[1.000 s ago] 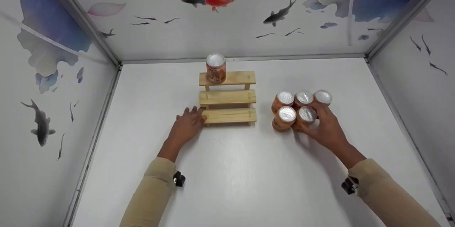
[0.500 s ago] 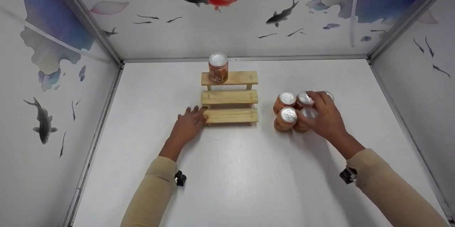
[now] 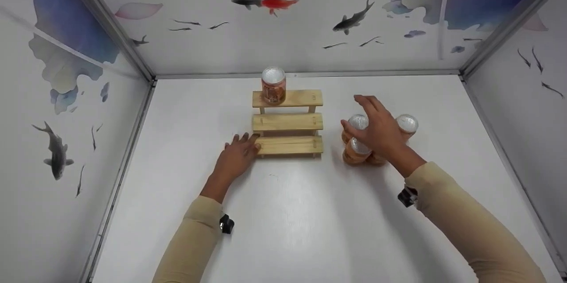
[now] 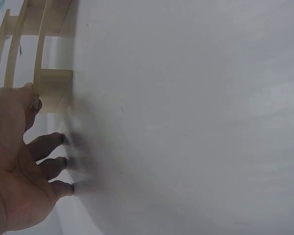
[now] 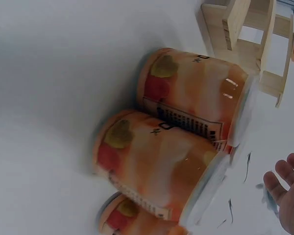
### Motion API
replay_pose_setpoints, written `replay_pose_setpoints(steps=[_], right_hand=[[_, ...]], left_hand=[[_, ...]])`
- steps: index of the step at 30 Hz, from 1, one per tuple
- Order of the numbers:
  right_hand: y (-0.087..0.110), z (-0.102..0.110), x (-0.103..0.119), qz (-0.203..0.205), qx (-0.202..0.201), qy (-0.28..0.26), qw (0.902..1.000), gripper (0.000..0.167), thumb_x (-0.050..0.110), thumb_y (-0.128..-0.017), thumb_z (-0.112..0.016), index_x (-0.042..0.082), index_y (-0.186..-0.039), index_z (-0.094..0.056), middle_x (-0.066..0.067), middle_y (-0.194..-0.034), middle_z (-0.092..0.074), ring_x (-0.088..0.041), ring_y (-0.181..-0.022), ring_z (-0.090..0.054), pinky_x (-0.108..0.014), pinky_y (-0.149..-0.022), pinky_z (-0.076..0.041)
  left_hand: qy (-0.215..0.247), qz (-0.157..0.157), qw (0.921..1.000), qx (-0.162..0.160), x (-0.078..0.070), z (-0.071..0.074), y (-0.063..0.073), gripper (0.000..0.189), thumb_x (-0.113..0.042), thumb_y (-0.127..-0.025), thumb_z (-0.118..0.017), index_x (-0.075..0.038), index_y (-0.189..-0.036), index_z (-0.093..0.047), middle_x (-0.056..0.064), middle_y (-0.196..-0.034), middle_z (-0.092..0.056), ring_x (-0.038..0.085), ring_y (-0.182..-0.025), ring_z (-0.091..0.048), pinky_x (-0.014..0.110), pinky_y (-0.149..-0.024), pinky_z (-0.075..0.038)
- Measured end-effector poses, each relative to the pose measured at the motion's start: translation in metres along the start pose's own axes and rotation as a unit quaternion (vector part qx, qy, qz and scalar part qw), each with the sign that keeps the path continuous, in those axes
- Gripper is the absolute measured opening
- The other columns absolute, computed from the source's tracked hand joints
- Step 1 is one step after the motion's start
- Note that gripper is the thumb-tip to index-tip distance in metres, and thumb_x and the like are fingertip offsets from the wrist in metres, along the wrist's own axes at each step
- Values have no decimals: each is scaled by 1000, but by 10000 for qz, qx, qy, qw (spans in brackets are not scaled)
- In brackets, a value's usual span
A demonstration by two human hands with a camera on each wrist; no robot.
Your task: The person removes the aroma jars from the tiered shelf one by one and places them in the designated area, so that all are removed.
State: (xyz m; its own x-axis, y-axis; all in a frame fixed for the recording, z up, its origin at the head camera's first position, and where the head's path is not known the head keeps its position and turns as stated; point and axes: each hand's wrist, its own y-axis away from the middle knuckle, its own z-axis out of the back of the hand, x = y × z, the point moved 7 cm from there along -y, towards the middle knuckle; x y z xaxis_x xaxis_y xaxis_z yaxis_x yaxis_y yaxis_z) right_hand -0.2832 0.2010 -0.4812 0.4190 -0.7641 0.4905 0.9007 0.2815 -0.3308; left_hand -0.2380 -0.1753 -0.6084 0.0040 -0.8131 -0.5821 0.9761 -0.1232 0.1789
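A three-step wooden shelf [image 3: 288, 122] stands on the white table. At the left end of its lowest step, my left hand [image 3: 235, 159] pinches the board between thumb and index finger; the left wrist view shows the other fingertips [image 4: 63, 188] down at the table. My right hand [image 3: 378, 130] hovers over a cluster of cans, fingers spread and holding nothing. These cans [image 3: 355, 152] have silver lids and orange labels with fruit pictures, and stand upright; the hand hides some of them. One similar can [image 3: 273, 86] stands on the left of the top step.
White panels painted with fish [image 3: 277, 3] and leaves enclose the table at the back and both sides. A grey metal strip [image 3: 305, 74] runs along the table's back edge. One can [image 3: 406, 124] stands at the cluster's right, partly behind my right hand.
My right hand has let go of the cans at the front right of the cluster and moved left and up over it, its fingers opening. My left hand stays on the shelf.
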Motion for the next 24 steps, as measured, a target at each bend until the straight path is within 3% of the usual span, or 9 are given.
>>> replay_pose_setpoints(steps=[4,10,24], right_hand=[[-16,-8,15,154,16,-159,9998,73,38,-99,-85,4,-157,-57,-19,-149,-64,-41,-133,-68,-60,-108,-58],[-34,-21,34,276,110,-249,9992,72,39,-100,-83,2,-156,-57,-20,-150,-65,-42,-135,-68,-59,-111,-56],[-62,-48,65,301,248,-562,9977,75,43,-103,-81,2,-160,-54,-19,-155,-63,-41,-144,-63,-55,-120,-52]], left_hand=[[10,-13,10000,-26,-1,0,0,62,-55,-118,-42,-19,-168,-49,19,-176,-40,49,-169,-26,68,-134,-27],[-65,-36,9999,-110,-3,1,0,60,-52,-119,-42,-19,-168,-50,21,-175,-43,50,-167,-30,71,-130,-34],[-47,-145,9999,-17,-2,0,-1,62,-52,-119,-40,-17,-170,-47,22,-175,-41,49,-167,-30,69,-132,-31]])
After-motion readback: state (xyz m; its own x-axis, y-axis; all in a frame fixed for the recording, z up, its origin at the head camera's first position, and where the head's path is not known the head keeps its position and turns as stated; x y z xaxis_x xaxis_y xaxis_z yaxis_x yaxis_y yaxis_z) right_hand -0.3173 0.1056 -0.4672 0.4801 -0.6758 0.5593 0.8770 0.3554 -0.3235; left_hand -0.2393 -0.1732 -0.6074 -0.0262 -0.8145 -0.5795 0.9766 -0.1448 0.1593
